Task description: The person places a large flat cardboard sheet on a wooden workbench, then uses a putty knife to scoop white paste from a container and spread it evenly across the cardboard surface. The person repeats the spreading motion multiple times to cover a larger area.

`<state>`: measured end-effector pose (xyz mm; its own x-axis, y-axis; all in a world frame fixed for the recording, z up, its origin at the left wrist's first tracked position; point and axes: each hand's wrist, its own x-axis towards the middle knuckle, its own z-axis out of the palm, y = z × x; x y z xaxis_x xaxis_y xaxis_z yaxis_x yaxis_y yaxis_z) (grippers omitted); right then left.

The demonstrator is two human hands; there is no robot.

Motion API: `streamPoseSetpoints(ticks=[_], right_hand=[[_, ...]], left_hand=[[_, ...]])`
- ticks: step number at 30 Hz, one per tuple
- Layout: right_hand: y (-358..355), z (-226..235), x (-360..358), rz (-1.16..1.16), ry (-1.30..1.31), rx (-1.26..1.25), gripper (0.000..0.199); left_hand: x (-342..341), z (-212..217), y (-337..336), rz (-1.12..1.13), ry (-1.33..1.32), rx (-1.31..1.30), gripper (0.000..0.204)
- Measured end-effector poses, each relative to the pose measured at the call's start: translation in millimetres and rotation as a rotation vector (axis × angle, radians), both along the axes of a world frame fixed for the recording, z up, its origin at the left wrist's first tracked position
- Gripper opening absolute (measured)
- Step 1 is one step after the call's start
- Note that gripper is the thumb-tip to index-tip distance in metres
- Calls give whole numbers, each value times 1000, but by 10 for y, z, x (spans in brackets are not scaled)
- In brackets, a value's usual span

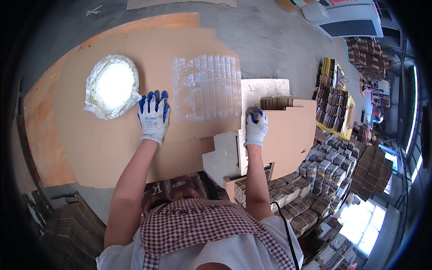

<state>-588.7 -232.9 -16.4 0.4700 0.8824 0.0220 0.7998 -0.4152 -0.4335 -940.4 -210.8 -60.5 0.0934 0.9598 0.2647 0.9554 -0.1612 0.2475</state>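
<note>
L hand (153, 114) lay flat, fingers spread, on the cardboard sheet (112, 148), beside the glue tub (112, 85). R hand (255, 126) was closed round a brush (252, 112), just right of the white glue patch (207, 87). Risk, prob.: glue drying, or sheet sliding if the L hand lifted.

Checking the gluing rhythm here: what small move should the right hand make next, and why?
Probably lift the grey sponge pad, gripped in the gloved right hand, back over the streaked white glue patch. It sits off the flat brown cardboard sheet, which the left hand presses flat.
</note>
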Motion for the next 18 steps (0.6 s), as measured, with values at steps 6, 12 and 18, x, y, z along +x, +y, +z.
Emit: streamPoseSetpoints(ticks=[6, 12, 18], right_hand=[[-41, 690, -1088, 82, 616, 98, 33], [-219, 463, -1706, 465, 513, 107, 38], [-274, 380, -1589, 514, 166, -25, 41]], left_hand=[[-39, -34, -39, 23, -16, -87, 47], [-32, -14, -36, 11, -36, -74, 44], [-39, -50, -44, 19, -43, -78, 44]])
